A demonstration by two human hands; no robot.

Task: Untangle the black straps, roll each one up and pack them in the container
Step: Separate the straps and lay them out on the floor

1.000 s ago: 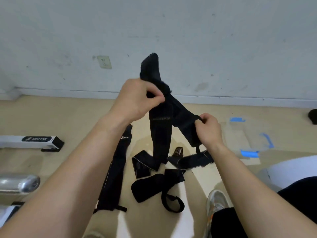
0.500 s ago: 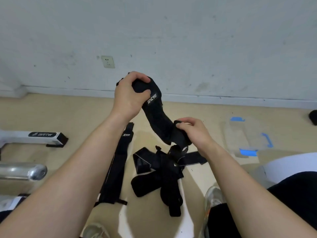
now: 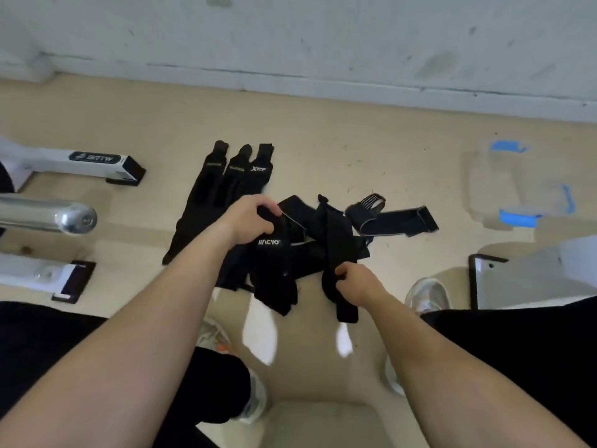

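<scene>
I am looking down at a beige floor point(image 3: 355, 150) that is running up to a pale wall point(image 3: 323, 33). On my left, a white machine frame point(image 3: 93, 161) and a chrome bar point(image 3: 48, 216) are resting on the floor. Far to my right, the clear container point(image 3: 513, 189) with blue latches is sitting on the floor, well apart from the straps. Three black straps point(image 3: 223, 189) are lying flat side by side near the frame, their ends pointing toward the wall. Just beside them, the tangle of black straps point(image 3: 300, 253) is lying in a heap in front of my feet, with one strap with a striped end point(image 3: 397, 219) trailing out to the right.

My hands are working apart from each other, both over the heap. My left hand point(image 3: 252, 218) is curling its fingers round the top of a strap with white lettering point(image 3: 274, 279), which is hanging down from my grip. My right hand point(image 3: 355, 282) is gripping a second strap point(image 3: 334, 234) that is running up into the tangle, its short end dangling below my fist.
</scene>
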